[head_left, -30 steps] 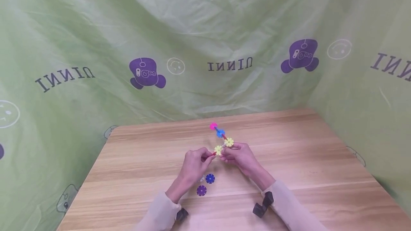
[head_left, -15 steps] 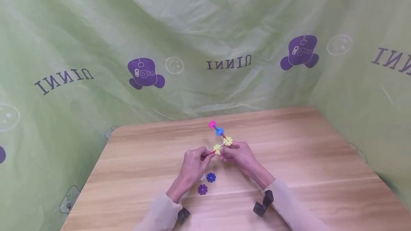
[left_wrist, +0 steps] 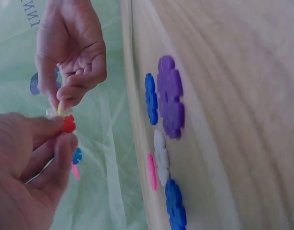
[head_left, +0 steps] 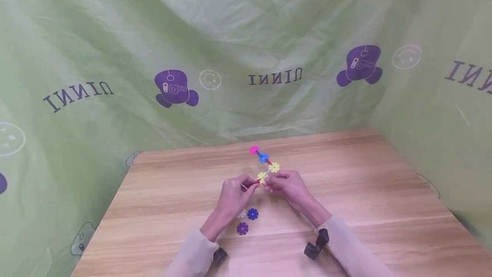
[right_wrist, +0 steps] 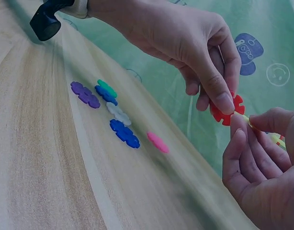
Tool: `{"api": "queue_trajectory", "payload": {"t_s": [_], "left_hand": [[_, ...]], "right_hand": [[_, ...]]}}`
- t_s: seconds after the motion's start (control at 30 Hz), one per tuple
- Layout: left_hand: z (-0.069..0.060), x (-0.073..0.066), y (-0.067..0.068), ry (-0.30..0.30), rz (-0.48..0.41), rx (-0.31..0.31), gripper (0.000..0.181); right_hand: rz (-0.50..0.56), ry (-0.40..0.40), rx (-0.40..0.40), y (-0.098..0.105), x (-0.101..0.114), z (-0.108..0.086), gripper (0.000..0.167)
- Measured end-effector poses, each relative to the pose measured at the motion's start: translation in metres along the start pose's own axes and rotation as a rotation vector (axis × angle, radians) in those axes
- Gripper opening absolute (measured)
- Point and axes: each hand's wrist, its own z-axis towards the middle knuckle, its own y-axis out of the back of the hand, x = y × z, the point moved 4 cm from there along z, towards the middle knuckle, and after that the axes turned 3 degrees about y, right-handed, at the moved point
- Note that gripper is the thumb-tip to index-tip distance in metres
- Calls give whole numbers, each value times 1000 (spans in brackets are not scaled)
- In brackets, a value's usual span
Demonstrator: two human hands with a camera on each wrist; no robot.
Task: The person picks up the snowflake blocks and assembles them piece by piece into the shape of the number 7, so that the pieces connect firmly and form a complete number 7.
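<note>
Above the table, my left hand point(head_left: 230, 195) pinches a red notched snowflake disc point(right_wrist: 237, 103) between thumb and fingers. A yellow snowflake disc point(head_left: 262, 177) meets the red one edge to edge and is pinched by my right hand point(head_left: 288, 188). From there a chain of interlocked discs runs up and away: a whitish piece, another yellow disc point(head_left: 274, 167), a red one seen edge-on, a light blue disc point(head_left: 263, 158) and a pink disc point(head_left: 254, 150) at the far end. Fingers partly cover the joint between red and yellow.
Loose discs lie on the wooden table point(head_left: 346, 208) below my hands: purple point(head_left: 242, 228), blue point(head_left: 252, 214) and white point(head_left: 241, 213). The right wrist view adds a green disc point(right_wrist: 107, 88), a second blue and a pink disc point(right_wrist: 158, 142). Green cloth point(head_left: 230, 110) hangs behind.
Both hands keep their grip on the red and yellow discs. The yellow discs sit very slightly higher; the loose discs on the table have not moved.
</note>
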Motion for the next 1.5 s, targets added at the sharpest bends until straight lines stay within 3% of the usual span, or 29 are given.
{"api": "queue_trajectory", "payload": {"t_s": [0.17, 0.27, 0.4, 0.57, 0.87, 1.03, 1.27, 1.4, 1.5], "left_hand": [[5, 14, 4, 176, -12, 135, 40], [9, 28, 7, 254, 33, 222, 42], [15, 50, 8, 298, 97, 340, 38], [21, 71, 9, 334, 69, 441, 40], [15, 84, 1, 377, -1, 542, 21], [6, 83, -2, 399, -37, 553, 19], [6, 77, 2, 430, -121, 455, 16], [7, 68, 6, 464, -216, 406, 13], [7, 64, 9, 526, -347, 392, 18]], "right_hand": [[-2, -10, -44, 5, 1, 2, 33], [14, -6, -51, 8, 3, 3, 33], [48, -8, -39, 11, 9, 4, 34], [58, -17, -47, 14, 17, 7, 37], [46, -29, -51, 16, 19, 2, 38], [52, -54, -42, 15, 11, -2, 38], [47, -43, -41, 14, 11, 0, 33], [52, -33, -26, 13, 13, 1, 34], [71, -29, -20, 12, 14, 1, 32]]}}
